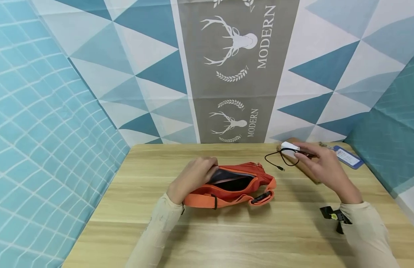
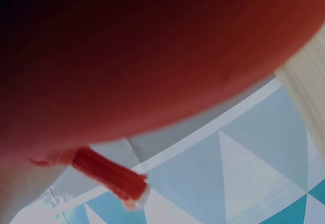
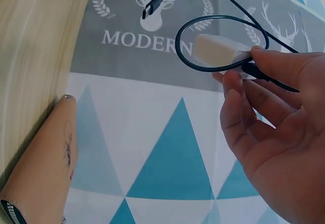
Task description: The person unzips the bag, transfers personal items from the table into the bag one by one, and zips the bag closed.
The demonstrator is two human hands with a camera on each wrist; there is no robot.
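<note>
An orange-red belt bag [image 1: 242, 186] lies on the table with its top pocket unzipped, showing a dark lining. My left hand [image 1: 195, 175] grips the bag's left end, its fingers curled over the rim and partly hidden. In the left wrist view a blurred dark red surface fills the upper part, with a small red ribbed piece [image 2: 109, 176] below it. My right hand [image 1: 327, 165] holds a white charger block [image 3: 218, 51] between thumb and fingers, above the table to the right of the bag. A looped black charging cable [image 3: 203, 18] hangs from this grip, its plug end free.
Beneath the right hand lies a brown leather case [image 3: 45, 158], partly covered in the head view. A blue card holder [image 1: 348, 157] rests at the table's back right. Patterned cloth [image 1: 153, 74] hangs behind the wooden table [image 1: 207, 238] and at both sides.
</note>
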